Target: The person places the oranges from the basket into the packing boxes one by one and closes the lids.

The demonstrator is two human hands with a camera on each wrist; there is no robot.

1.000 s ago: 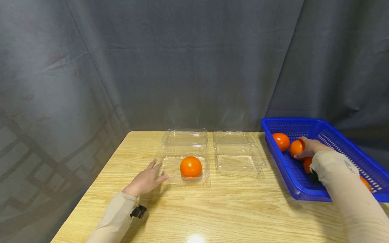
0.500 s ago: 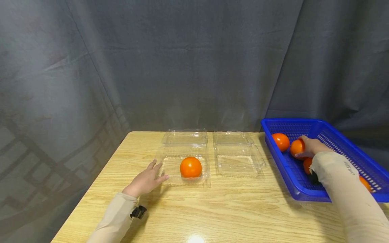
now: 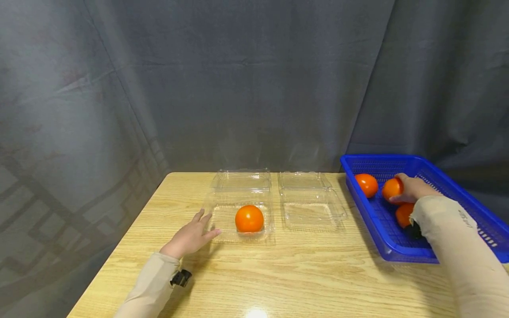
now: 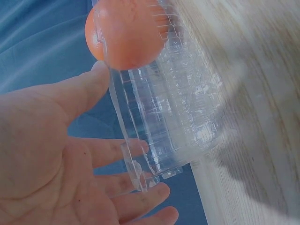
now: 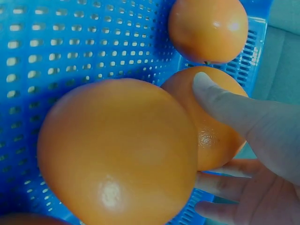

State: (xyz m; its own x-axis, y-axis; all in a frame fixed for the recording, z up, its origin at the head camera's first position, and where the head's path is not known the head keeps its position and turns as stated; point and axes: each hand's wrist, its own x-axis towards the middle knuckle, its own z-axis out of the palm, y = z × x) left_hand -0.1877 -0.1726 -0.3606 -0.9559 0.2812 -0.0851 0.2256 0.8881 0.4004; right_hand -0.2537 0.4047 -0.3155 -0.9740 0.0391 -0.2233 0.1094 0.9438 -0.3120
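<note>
My right hand reaches into the blue plastic basket and grips an orange. In the right wrist view the thumb presses on top of that orange and the fingers lie round its far side. A nearer orange and one further off flank it. On the left, my left hand has its fingers spread at the edge of a clear hinged clamshell. One orange sits in that clamshell's base. The left wrist view shows thumb and fingers touching the clear rim.
A second clear clamshell, lid folded back, stands between the first one and the basket. Another orange lies at the basket's left wall. Behind the wooden table hangs a grey curtain.
My right hand has shifted slightly right inside the basket, and the gripped orange has moved with it, away from the one by the left wall. The left hand has stayed still.
</note>
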